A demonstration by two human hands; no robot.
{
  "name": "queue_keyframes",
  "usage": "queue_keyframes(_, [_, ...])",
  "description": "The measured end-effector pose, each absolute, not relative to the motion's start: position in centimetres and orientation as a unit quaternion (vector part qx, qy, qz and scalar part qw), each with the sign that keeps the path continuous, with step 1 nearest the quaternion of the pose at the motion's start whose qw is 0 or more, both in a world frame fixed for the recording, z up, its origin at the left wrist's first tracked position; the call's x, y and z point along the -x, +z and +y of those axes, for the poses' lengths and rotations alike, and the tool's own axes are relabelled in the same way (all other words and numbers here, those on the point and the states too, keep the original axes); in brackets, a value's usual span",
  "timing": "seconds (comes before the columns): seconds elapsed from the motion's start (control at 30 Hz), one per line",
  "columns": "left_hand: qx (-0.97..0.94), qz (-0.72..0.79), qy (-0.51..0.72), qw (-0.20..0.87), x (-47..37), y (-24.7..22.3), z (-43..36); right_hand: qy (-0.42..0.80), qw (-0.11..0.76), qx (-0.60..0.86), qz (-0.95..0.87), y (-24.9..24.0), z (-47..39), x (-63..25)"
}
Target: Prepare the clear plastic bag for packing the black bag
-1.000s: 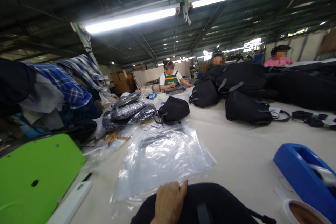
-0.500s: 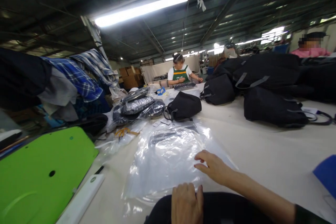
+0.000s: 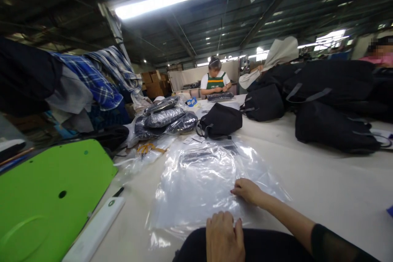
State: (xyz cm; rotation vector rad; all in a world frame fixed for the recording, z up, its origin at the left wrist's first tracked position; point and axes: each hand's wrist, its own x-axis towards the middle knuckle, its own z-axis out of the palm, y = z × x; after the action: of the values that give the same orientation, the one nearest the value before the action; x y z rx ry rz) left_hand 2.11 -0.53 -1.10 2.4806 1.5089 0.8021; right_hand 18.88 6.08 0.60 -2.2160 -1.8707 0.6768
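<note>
A stack of clear plastic bags (image 3: 202, 188) lies flat on the table, shiny and creased. My right hand (image 3: 248, 191) is on its right side, fingers drawn together in a pinch at the top layer of film. At the near edge, my left hand (image 3: 225, 235) is curled over a black bag (image 3: 267, 242), its fingers side by side and the thumb along the right. Much of that black bag is cut off by the bottom of the view. Just beyond the plastic stack sits a small black backpack (image 3: 221, 120) with grey straps.
Filled plastic packs (image 3: 166, 118) are piled at the back left. More black backpacks (image 3: 334, 129) crowd the right side. A green board (image 3: 52, 196) and a white box (image 3: 95, 229) lie at the left. A co-worker (image 3: 216, 80) sits across the table.
My right hand has lowered to the plastic, and its parted fingers have closed. The left hand stays on the black bag. Across the table, the co-worker's hands have come together.
</note>
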Motion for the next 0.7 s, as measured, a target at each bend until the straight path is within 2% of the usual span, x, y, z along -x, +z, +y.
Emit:
queue_keyframes(0.47, [-0.826,0.507,0.222,0.108,-2.0,0.2,-0.5,0.200,0.050,0.742,-0.638,2.8,5.9,-17.4])
queue_keyframes(0.7, [-0.838,0.496,0.204,0.097,-2.0,-0.2,-0.4,0.167,0.102,0.738,-0.646,2.3,5.4,-15.3])
